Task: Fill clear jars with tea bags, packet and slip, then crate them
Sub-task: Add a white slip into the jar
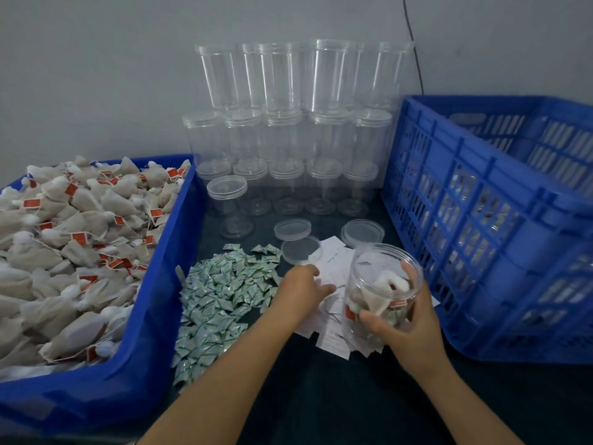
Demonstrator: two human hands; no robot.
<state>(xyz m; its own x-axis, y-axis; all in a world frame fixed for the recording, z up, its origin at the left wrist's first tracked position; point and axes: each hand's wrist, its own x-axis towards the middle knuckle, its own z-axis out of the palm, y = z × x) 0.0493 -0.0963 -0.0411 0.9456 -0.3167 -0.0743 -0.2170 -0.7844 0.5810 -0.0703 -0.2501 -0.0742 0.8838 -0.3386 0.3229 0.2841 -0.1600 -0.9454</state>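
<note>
Wrapped around the open clear jar [383, 293], my right hand [406, 319] holds it tilted above the paper slips [333, 340], thumb across the front wall, tea bags [382, 292] and a packet already inside. My left hand [305, 285] reaches onto the slips with fingers bent, though I cannot tell if it pinches one. Overlapping slips could lift together, so I might load two. With the jar tipped and lidless, a bag could slide out beside the blue crate [481, 239].

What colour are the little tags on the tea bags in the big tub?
Red-orange tags, seen in the head view.
</note>
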